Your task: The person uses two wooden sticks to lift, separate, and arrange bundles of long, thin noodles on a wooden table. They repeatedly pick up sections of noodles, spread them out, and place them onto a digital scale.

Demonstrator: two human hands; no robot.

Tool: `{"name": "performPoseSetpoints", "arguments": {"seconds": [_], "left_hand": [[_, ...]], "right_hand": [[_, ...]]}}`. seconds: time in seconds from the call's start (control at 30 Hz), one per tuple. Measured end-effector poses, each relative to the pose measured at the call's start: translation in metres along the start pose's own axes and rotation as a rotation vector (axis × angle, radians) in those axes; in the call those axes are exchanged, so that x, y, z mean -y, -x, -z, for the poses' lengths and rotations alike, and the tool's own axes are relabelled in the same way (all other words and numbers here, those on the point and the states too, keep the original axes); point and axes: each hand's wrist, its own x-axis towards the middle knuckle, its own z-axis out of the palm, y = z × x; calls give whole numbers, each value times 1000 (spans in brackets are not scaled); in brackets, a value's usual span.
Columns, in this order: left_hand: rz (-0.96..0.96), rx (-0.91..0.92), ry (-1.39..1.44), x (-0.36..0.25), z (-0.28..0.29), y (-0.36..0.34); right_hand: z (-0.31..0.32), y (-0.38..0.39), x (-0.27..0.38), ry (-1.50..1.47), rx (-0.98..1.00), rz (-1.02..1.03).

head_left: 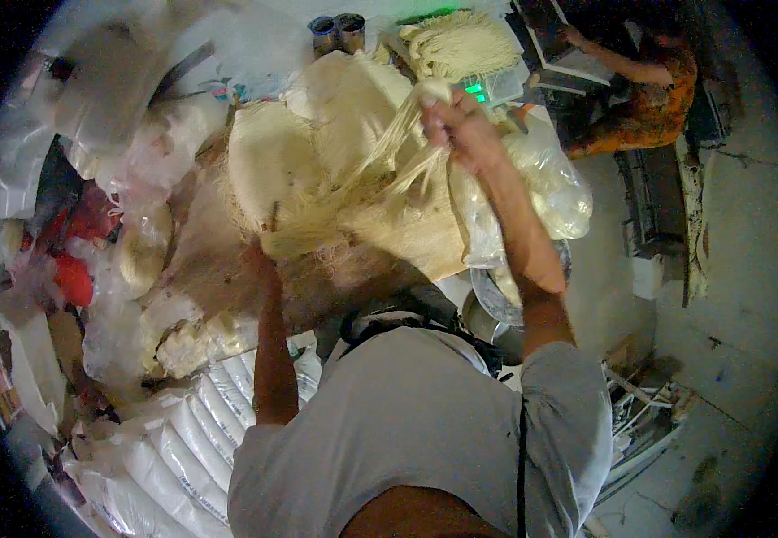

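Observation:
My right hand is raised over the back right of the worktop and grips a bundle of pale yellow noodle-like strands, which hang down and trail leftward. My left hand is lower, at the left end of the loose strands, blurred and in shade, its fingers hard to make out. Under the strands lie cream mats or piled sheets of strands on a brown fibrous cloth. Behind my right hand, a pile of strands rests on a scale with a green display.
Plastic bags crowd the left and right. Two dark cups stand at the back. White sacks are stacked lower left. A metal bowl is beside my right forearm. A person in orange works at right, near metal frames.

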Motion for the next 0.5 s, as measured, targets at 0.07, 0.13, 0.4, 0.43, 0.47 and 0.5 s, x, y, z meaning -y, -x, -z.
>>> {"name": "performPoseSetpoints", "arguments": {"seconds": [0.07, 0.13, 0.4, 0.43, 0.47, 0.5], "left_hand": [[223, 54, 76, -15, 14, 6], [725, 222, 385, -62, 37, -9], [985, -223, 893, -20, 36, 38], [1001, -267, 941, -3, 38, 54], [967, -299, 866, -17, 60, 65], [952, -255, 849, -49, 51, 58]], "right_hand": [[35, -26, 37, 58, 4, 111], [79, -67, 71, 323, -17, 293], [150, -183, 199, 651, 146, 642], [135, -185, 190, 741, 75, 643], [119, -203, 164, 790, 34, 647], [144, -217, 153, 1018, 24, 680]]}}
